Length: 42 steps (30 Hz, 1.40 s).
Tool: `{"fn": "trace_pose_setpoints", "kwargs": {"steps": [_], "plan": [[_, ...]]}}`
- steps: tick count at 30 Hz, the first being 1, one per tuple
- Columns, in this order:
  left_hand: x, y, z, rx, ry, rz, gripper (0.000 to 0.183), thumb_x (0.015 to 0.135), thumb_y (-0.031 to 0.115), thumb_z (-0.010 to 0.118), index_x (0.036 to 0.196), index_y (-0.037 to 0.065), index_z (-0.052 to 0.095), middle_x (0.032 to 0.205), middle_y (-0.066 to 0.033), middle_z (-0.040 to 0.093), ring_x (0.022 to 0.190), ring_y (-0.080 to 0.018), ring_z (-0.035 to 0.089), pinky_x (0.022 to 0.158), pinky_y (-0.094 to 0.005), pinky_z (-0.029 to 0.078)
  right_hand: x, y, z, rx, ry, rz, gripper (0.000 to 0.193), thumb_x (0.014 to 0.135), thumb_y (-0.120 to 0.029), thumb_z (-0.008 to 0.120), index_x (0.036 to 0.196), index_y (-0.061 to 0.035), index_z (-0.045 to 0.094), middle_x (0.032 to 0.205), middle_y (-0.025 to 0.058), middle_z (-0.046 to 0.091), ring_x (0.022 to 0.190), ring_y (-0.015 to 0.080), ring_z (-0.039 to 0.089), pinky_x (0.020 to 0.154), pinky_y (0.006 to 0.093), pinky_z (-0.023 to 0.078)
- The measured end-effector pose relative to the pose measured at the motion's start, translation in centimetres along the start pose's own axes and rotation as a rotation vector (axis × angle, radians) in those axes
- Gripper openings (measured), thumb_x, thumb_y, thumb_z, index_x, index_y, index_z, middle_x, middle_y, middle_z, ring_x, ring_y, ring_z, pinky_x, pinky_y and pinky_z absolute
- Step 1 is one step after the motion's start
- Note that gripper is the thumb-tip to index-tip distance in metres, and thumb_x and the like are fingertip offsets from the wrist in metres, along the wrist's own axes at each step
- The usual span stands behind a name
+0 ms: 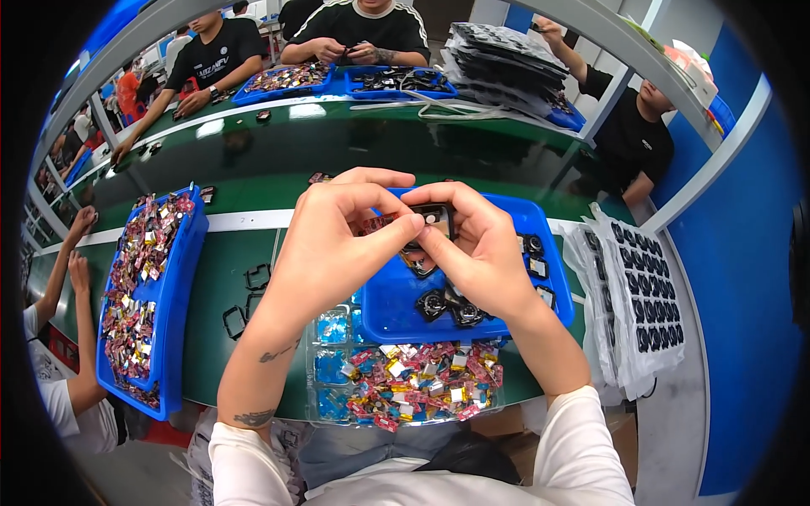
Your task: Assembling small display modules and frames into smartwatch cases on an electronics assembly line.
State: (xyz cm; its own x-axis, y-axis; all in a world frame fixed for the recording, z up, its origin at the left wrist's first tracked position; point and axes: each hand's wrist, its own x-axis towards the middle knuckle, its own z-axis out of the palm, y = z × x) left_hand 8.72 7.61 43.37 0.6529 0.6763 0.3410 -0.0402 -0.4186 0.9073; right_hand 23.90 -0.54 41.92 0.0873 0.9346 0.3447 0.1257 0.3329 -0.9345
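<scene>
Above a blue tray (388,308), a small black watch-like case (437,216) is pinched between my two hands. My left hand (333,223) is closed, its thumb tip meeting the case's left side. A small red circuit board (376,223) shows between its thumb and fingers; how it joins the case is hidden. My right hand (477,240) grips the case from the right, thumb on its face and fingers behind. Several round black housings (464,310) and black cases (538,267) lie in the tray. Just nearer to me, a clear plastic tray (325,396) bears a heap of small red boards (422,384).
A long blue bin (175,354) of similar boards stands at left, near another person's hands (80,253). Loose black frames (234,322) lie on the green table. Stacked trays of black parts (650,287) stand at right. Across the dark green belt (253,152), other people sit with bins.
</scene>
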Motion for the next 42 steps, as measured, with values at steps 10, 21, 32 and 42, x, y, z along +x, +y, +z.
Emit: {"fn": "trace_pose_setpoints", "kwargs": {"steps": [10, 21, 32, 42], "plan": [[0.2, -0.4, 0.1, 0.005, 0.035, -0.019, 0.013, 0.081, 0.005, 0.066, 0.08, -0.007, 0.067, 0.111, -0.0176, 0.061, 0.08, -0.0131, 0.063, 0.07, -0.0254, 0.053, 0.0, 0.5, 0.4, -0.039, -0.013, -0.067, 0.022, 0.093, -0.001, 0.048, 0.114, 0.0036, 0.052, 0.096, 0.0079, 0.062, 0.084, 0.0106, 0.062, 0.074, 0.0245, 0.052], [0.1, -0.6, 0.6, -0.049, 0.073, 0.038, 0.01, 0.082, 0.0, 0.063, 0.083, -0.009, 0.065, 0.1, -0.0175, 0.066, 0.081, -0.0149, 0.064, 0.07, -0.0266, 0.054, -0.1, 0.7, 0.4, -0.059, -0.003, -0.12, 0.025, 0.095, -0.005, 0.046, 0.118, 0.003, 0.052, 0.1, 0.0096, 0.063, 0.087, 0.0114, 0.062, 0.076, 0.0261, 0.052], [0.0, -0.2, 1.1, -0.042, 0.109, 0.033, 0.011, 0.081, 0.002, 0.067, 0.086, -0.007, 0.067, 0.102, -0.0167, 0.066, 0.081, -0.015, 0.065, 0.07, -0.0254, 0.054, 0.2, 1.3, -0.2, -0.132, 0.068, -0.249, 0.023, 0.095, -0.003, 0.044, 0.113, 0.0041, 0.056, 0.102, 0.0114, 0.064, 0.09, 0.0135, 0.062, 0.08, 0.0259, 0.051], [-0.2, 0.4, 0.6, 0.232, 0.197, 0.118, 0.013, 0.08, 0.008, 0.071, 0.083, -0.004, 0.067, 0.097, -0.0106, 0.066, 0.072, -0.0069, 0.061, 0.062, -0.0188, 0.048, 0.7, 0.3, -1.2, 0.017, 0.17, -0.172, 0.024, 0.091, -0.007, 0.054, 0.113, 0.0028, 0.058, 0.095, 0.0084, 0.065, 0.084, 0.008, 0.061, 0.074, 0.022, 0.05]]}}
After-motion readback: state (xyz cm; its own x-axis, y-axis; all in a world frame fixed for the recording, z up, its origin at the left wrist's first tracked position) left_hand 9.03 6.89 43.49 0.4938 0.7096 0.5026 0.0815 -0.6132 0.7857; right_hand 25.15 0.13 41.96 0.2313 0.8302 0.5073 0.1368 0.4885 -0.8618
